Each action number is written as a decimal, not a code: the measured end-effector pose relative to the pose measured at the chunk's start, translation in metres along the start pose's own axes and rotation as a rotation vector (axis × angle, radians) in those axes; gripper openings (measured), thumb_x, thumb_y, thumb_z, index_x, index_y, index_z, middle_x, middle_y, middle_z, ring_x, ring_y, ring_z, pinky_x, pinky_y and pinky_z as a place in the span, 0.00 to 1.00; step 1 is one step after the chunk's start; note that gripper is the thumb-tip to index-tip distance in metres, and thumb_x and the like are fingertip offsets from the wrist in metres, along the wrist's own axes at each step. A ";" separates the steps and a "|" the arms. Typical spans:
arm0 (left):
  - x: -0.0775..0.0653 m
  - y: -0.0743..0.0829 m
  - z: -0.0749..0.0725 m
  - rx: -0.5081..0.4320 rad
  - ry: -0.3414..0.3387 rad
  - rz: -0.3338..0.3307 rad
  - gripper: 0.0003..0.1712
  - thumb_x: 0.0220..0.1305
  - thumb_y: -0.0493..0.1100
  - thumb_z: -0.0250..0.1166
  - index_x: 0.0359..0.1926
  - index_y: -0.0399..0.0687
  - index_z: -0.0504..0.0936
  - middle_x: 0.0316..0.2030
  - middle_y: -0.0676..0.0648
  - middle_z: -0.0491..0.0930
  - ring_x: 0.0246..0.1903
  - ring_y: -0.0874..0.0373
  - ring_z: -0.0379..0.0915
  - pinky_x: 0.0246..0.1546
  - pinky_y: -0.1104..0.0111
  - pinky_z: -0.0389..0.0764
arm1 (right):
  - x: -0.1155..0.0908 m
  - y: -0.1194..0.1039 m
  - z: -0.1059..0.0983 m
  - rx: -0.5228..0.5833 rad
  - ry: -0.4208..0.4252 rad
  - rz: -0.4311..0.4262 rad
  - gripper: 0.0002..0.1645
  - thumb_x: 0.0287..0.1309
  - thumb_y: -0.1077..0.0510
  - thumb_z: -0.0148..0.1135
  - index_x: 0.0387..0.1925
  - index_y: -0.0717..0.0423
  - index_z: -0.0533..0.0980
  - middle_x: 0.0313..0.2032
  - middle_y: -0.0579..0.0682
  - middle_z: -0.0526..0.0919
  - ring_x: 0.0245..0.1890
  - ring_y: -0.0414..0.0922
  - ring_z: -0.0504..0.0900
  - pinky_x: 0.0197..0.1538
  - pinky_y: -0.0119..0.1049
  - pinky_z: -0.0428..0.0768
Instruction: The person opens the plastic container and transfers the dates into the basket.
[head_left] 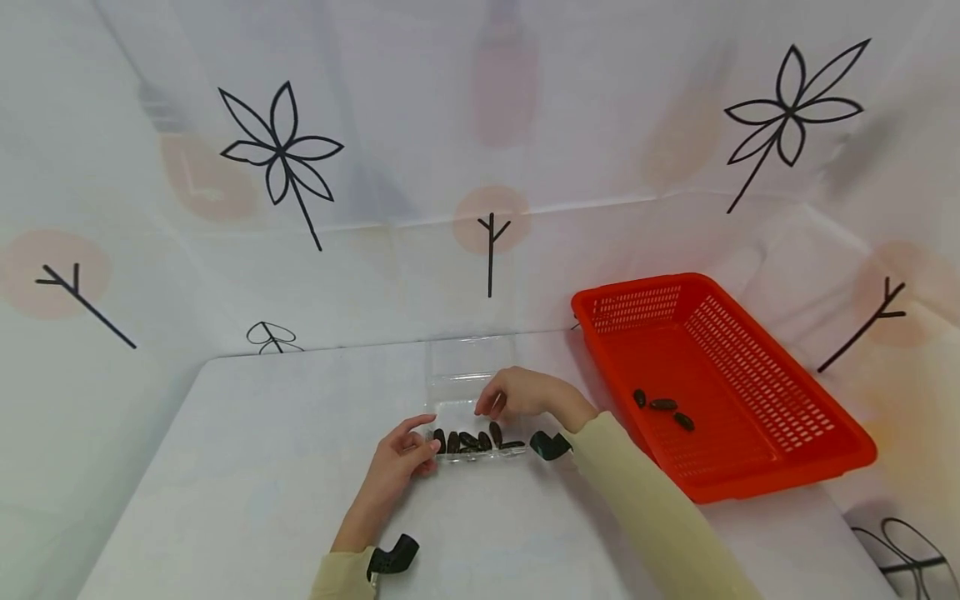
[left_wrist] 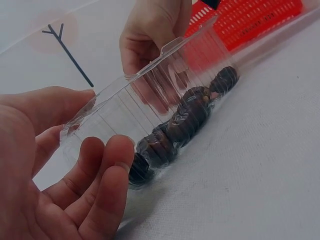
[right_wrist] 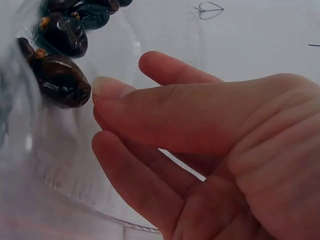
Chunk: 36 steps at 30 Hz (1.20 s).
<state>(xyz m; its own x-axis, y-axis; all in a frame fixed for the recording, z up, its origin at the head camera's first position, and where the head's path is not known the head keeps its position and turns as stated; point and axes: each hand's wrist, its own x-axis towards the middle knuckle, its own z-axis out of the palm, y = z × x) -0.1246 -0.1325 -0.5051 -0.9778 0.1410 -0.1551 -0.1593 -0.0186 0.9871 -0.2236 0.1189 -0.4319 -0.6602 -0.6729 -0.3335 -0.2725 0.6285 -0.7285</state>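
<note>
A clear plastic clamshell box (head_left: 453,458) lies with its lid (head_left: 471,357) folded back. Along its near side sits a row of glossy dark brown dates (head_left: 468,440), one of them leaning. My left hand (head_left: 405,454) grips the left end of the box, its fingers (left_wrist: 112,165) against the near wall. Over the box's inside is my right hand (head_left: 521,392), with thumb and forefinger close together and nothing visible between them. In the right wrist view, the thumb tip is right beside a date (right_wrist: 62,82); whether they touch I cannot tell.
A red plastic basket (head_left: 757,475) with slotted sides stands to the right, with 3 dates (head_left: 663,404) on its floor. White cloth covers the table (head_left: 262,467), and a patterned sheet (head_left: 390,275) rises behind it. Dark wrist mounts (head_left: 550,446) sit on both wrists.
</note>
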 end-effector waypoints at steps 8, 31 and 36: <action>-0.001 0.000 -0.001 0.035 0.008 -0.004 0.28 0.62 0.38 0.71 0.63 0.45 0.76 0.28 0.46 0.76 0.27 0.54 0.77 0.30 0.69 0.77 | 0.003 -0.002 0.000 -0.018 -0.017 0.036 0.22 0.51 0.78 0.63 0.44 0.57 0.85 0.36 0.50 0.85 0.37 0.44 0.82 0.45 0.37 0.81; -0.002 0.001 0.000 0.036 0.017 -0.014 0.27 0.63 0.37 0.70 0.63 0.46 0.77 0.28 0.46 0.76 0.27 0.54 0.78 0.30 0.69 0.78 | 0.002 -0.009 0.010 -0.235 -0.046 0.062 0.17 0.46 0.74 0.72 0.30 0.48 0.85 0.23 0.42 0.80 0.27 0.39 0.76 0.33 0.33 0.75; -0.001 0.000 0.001 0.039 0.003 -0.005 0.27 0.63 0.38 0.70 0.63 0.45 0.76 0.28 0.46 0.76 0.27 0.55 0.78 0.30 0.69 0.78 | -0.001 -0.010 0.013 -0.303 -0.041 0.114 0.15 0.48 0.70 0.75 0.28 0.46 0.84 0.26 0.40 0.80 0.30 0.40 0.76 0.36 0.35 0.77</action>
<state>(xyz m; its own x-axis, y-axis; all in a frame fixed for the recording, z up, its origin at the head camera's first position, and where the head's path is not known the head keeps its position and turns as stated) -0.1233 -0.1320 -0.5053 -0.9773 0.1382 -0.1605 -0.1592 0.0207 0.9870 -0.2117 0.1081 -0.4322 -0.6712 -0.6027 -0.4315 -0.3980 0.7841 -0.4761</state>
